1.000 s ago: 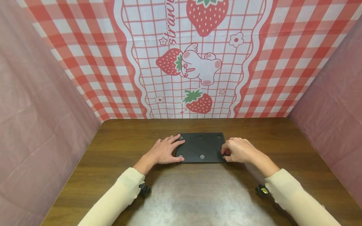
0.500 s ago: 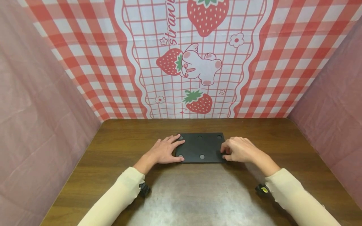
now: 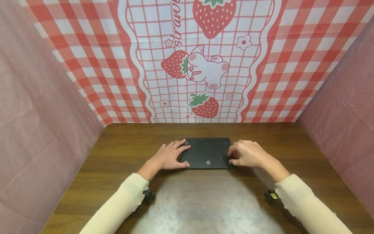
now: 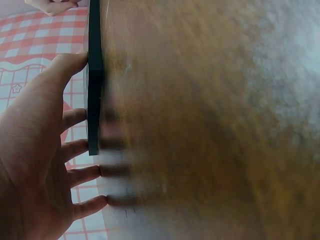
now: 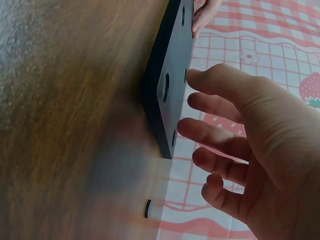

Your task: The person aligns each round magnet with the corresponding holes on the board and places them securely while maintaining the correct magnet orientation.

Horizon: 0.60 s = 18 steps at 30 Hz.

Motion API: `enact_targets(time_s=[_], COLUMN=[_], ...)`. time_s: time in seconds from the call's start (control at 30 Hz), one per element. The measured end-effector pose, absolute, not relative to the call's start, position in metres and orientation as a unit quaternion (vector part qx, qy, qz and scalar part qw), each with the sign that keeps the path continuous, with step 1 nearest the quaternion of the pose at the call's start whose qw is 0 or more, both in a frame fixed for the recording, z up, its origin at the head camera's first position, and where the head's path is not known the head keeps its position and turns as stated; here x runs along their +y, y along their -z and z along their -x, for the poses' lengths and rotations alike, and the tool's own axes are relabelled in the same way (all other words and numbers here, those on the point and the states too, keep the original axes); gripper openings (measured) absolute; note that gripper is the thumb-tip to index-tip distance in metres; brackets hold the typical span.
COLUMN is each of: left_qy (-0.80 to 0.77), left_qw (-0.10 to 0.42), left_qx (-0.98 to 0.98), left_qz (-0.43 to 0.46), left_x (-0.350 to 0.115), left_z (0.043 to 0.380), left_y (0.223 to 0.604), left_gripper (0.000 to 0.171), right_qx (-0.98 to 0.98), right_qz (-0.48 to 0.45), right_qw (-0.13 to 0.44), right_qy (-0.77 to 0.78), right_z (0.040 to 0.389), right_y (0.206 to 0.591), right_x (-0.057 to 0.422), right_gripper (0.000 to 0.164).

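Observation:
A flat black rectangular board (image 3: 206,151) with round recesses along its long edges lies on the table. My left hand (image 3: 169,156) rests at the board's left end, fingers spread, with thumb and a finger on its surface. At the right end my right hand (image 3: 248,154) hovers with fingers loosely bent; in the right wrist view nothing shows between thumb and fingers, and the thumb tip is close to the board's surface. Whether it touches, I cannot tell. The near right recess (image 5: 166,87) is hidden by the hand in the head view.
On the wooden table (image 3: 187,201), a small thin dark piece (image 5: 148,208) lies just beyond the board's right end. A strawberry-print checked cloth (image 3: 204,65) hangs behind the table, and pink curtains (image 3: 344,107) flank it.
The right hand has risen slightly and its fingers have loosened a little at the board's right end. The left hand and the board have stayed in place.

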<state>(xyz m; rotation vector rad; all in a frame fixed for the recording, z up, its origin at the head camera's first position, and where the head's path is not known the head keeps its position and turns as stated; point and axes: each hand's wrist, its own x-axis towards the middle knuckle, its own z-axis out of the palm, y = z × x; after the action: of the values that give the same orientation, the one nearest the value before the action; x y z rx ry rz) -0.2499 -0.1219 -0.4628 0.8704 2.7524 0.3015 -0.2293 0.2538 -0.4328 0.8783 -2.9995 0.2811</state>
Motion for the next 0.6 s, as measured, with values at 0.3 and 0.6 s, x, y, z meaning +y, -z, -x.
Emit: enact_targets(time_s=[0.3, 0.6], left_qy=[-0.106, -0.099], left_qw=[0.116, 0.118], left_qx=[0.941, 0.941], left_qz=[-0.300, -0.301], left_x=[-0.122, -0.122], left_z=[0.251, 0.251], left_y=[0.463, 0.463], left_gripper=[0.087, 0.087], right_qx=[-0.958, -0.961], right_qz=[-0.272, -0.259], right_qw=[0.016, 0.021], right_qy=[-0.092, -0.092], right_z=[0.230, 0.231], right_y=[0.434, 0.436], right_x=[0.261, 0.272], right_gripper=[0.021, 0.019])
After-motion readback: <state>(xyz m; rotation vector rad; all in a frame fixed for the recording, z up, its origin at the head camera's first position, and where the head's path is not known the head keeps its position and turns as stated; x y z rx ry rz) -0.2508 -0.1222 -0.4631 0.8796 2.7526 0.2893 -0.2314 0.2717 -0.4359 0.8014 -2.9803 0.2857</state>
